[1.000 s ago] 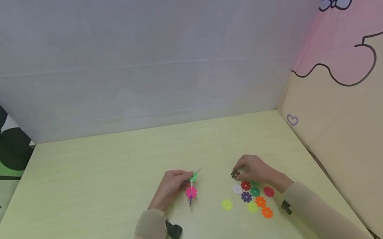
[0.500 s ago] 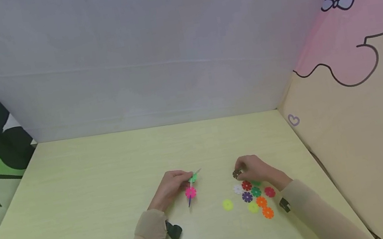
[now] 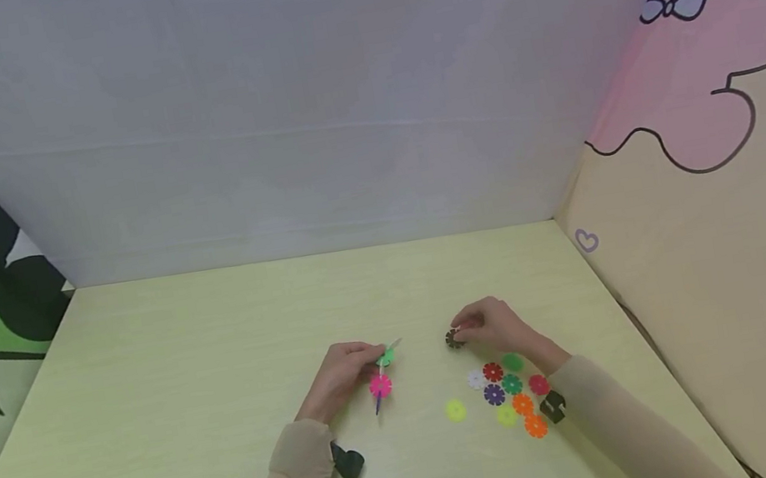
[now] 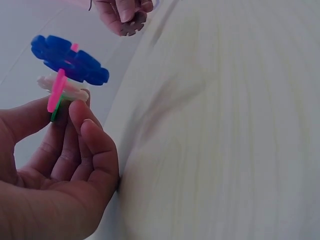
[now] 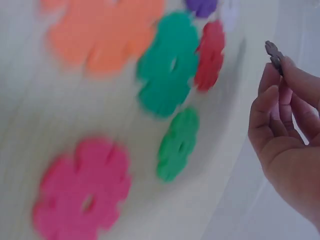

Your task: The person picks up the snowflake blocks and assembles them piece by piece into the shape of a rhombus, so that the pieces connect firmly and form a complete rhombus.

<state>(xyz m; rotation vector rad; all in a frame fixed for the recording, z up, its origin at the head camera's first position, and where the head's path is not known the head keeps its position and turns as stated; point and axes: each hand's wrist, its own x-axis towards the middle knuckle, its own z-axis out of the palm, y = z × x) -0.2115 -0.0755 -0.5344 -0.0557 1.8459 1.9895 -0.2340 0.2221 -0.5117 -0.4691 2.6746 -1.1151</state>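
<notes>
My left hand pinches a joined chain of notched plastic flower discs between thumb and fingers. In the chain are a green disc, a pink disc, a white disc and a blue disc. The blue one stands crosswise on the pink one, which is seen edge-on in the left wrist view. To the right, my right hand pinches a brown flower disc by its edge, raised above the table and apart from the chain.
Several loose flower discs lie below my right hand, among them a red, a purple, a teal and an orange disc. A yellow disc lies apart to their left. Walls bound the table behind and at right.
My right hand has moved up and left with the brown disc, away from the loose discs, uncovering a green one. The left hand and its chain have hardly moved.
</notes>
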